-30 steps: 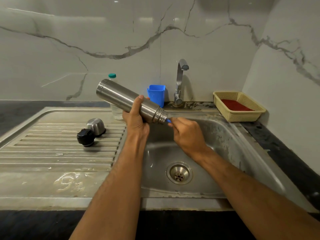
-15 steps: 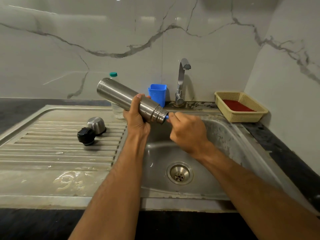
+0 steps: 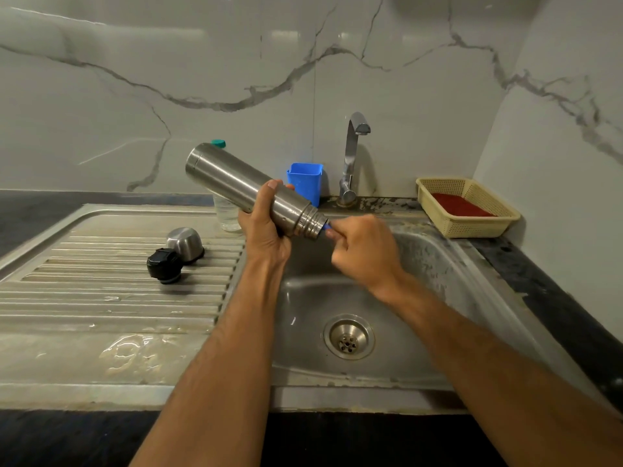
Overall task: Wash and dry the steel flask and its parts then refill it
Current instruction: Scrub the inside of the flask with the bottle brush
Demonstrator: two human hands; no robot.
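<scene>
The brushed-steel cylindrical flask [image 3: 242, 188] is held tilted over the left edge of a stainless-steel sink basin [image 3: 438, 264], its threaded mouth pointing down and to the right, its closed base raised toward the wall. The fingers [image 3: 269, 193] of the left hand [image 3: 266, 227] are wrapped closed around the lower half of the body, thumb on the near side. The right hand [image 3: 364, 247] is curled shut just beside the mouth, pinching a thin blue handle [image 3: 326, 226] whose far end goes into the opening (what is on that end cannot be seen). Both bare forearms reach in from the bottom of the frame.

On the ribbed steel drainboard [image 3: 101, 298] to the left sit the flask's two parts, touching each other: a domed steel cup [image 3: 185, 243] turned mouth-down and, in front of it, a black plastic stopper [image 3: 164, 265]. A puddle of water [image 3: 135, 352] lies on the flat front part of the drainboard. Behind the flask stands a clear plastic bottle with a green cap [image 3: 226, 214], partly hidden by it. A blue rectangular plastic cup [image 3: 305, 180] stands against the wall just left of the chrome tap [image 3: 352, 156], from which no water runs. At the right corner, a cream perforated plastic basket [image 3: 468, 224] holds a flat red item [image 3: 460, 205]. The round steel drain strainer [image 3: 349, 337] sits at the basin's bottom, and grey-veined white marble wall panels [image 3: 202, 79] back the scene.
</scene>
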